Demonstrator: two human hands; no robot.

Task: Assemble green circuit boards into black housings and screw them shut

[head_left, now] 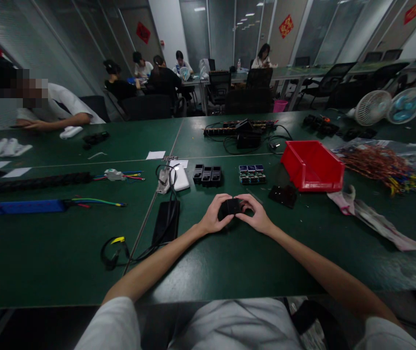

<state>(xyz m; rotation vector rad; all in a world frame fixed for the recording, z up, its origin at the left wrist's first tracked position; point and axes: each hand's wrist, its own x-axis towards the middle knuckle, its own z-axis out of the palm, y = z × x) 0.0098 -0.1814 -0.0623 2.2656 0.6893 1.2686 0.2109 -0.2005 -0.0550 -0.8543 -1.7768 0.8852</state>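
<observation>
A small black plastic part (230,207) sits between both my hands over the green table (230,262). My left hand (215,215) wraps its fingers round the part's left side. My right hand (254,214) pinches its right side with curled fingers. Just beyond my hands lie a row of black modules (207,174), a group of blue-topped modules (251,174) and a flat black piece (283,195).
A red bin (312,166) stands to the right, a bag of coloured wires (381,165) past it, and a white glove (372,218). A black phone-like slab (166,221), cables and a white adapter (179,177) lie left. A person (53,109) works at far left; others sit behind.
</observation>
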